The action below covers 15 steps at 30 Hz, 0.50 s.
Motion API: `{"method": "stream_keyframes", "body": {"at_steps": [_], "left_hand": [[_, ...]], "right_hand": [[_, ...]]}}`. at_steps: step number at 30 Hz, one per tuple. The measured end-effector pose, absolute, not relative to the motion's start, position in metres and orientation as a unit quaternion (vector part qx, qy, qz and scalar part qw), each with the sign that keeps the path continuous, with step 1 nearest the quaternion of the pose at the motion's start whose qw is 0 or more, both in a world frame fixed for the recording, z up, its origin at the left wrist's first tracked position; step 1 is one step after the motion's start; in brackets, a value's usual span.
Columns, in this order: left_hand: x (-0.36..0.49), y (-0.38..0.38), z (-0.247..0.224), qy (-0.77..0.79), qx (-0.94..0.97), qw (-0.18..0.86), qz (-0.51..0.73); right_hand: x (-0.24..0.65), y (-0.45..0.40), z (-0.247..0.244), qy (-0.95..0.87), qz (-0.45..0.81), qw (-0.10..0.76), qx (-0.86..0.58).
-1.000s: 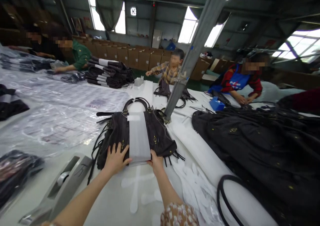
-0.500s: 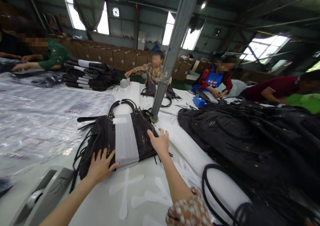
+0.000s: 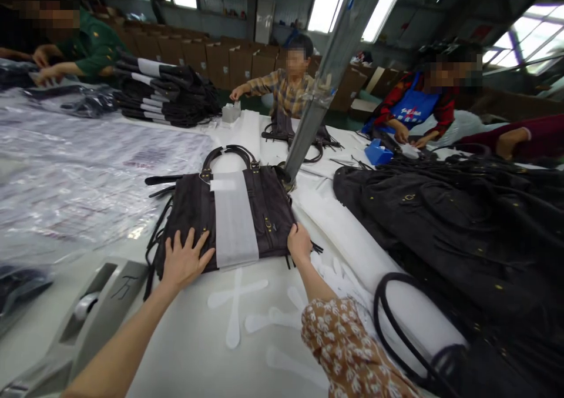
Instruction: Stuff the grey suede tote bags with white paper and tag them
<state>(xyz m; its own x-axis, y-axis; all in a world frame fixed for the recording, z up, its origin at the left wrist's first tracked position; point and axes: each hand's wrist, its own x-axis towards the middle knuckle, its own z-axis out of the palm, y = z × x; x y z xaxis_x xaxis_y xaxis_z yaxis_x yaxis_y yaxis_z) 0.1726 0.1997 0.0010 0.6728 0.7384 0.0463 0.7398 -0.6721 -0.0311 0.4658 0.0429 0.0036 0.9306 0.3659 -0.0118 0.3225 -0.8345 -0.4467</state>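
A black handbag (image 3: pixel 235 213) lies flat on the white table in front of me, its looped handles (image 3: pixel 231 151) pointing away. Round its middle runs a white paper band (image 3: pixel 237 227), with a small white tag (image 3: pixel 223 184) near the top. My left hand (image 3: pixel 185 260) rests on the bag's lower left part, palm down and fingers spread. At the lower right edge of the bag, my right hand (image 3: pixel 300 244) has its fingers curled in and grips the side; the fingertips are partly hidden. White foam cut-outs (image 3: pixel 237 304) lie on the table just below the bag.
A slanted metal post (image 3: pixel 319 86) rises behind the bag. Black bags (image 3: pixel 440 227) are heaped at right, and banded ones are stacked (image 3: pixel 163 92) at far left. Plastic sheets (image 3: pixel 88 174) cover the left side; a grey tape dispenser (image 3: pixel 101 310) stands near. Several co-workers sit across the table.
My right hand has come down from above the bag's right side to its edge and closed there. My left hand stays spread on the bag. The view has tilted down.
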Motion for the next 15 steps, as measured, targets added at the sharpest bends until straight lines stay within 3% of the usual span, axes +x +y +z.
{"method": "stream_keyframes", "body": {"at_steps": [6, 9, 12, 15], "left_hand": [[0.172, 0.205, -0.001, -0.398, -0.917, 0.008, -0.024], [0.168, 0.205, -0.006, -0.394, -0.919, -0.001, -0.022], [0.166, 0.208, -0.006, -0.383, -0.924, 0.002, -0.02], [0.168, 0.202, 0.007, -0.368, -0.929, -0.003, -0.034]], "right_hand": [[0.442, 0.036, 0.028, -0.196, -0.02, 0.206, -0.959], [0.364, 0.014, 0.041, -0.369, -0.102, 0.208, -0.9], [0.271, 0.008, 0.033, -0.66, -0.029, 0.18, -0.729], [0.227, 0.006, 0.011, -0.681, 0.048, 0.131, -0.719]]}}
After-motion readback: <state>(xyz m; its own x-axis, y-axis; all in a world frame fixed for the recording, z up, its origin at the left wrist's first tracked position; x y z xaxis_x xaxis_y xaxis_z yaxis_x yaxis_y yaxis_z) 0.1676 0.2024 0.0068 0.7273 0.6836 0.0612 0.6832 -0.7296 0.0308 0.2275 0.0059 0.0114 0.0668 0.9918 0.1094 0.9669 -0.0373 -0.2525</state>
